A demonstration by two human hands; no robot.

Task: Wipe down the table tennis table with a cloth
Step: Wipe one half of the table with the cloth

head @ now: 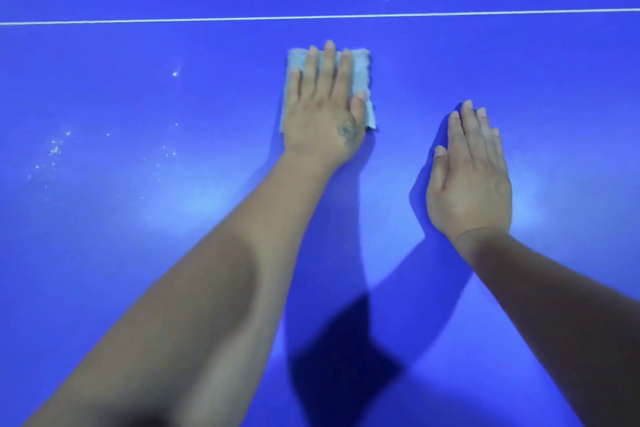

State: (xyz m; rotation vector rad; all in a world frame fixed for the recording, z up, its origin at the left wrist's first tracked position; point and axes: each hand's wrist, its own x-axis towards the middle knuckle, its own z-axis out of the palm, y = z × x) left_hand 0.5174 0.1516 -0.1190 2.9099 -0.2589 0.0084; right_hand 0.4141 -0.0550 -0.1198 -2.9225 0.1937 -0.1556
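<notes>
Blue table tennis table (138, 253) surface fills the view, glossy under the light. Nearest, the right hand (469, 180) lies flat on it, fingers straight and close together, holding nothing; farther out and just to its left, the left hand (325, 114) presses flat with straight fingers on a folded pale cloth (360, 62). Beyond the cloth runs a white line (207, 20), with white specks (53, 149) scattered at left and far right.

Soft light glare (204, 198) and dark shadows (343, 357) fill the view.
</notes>
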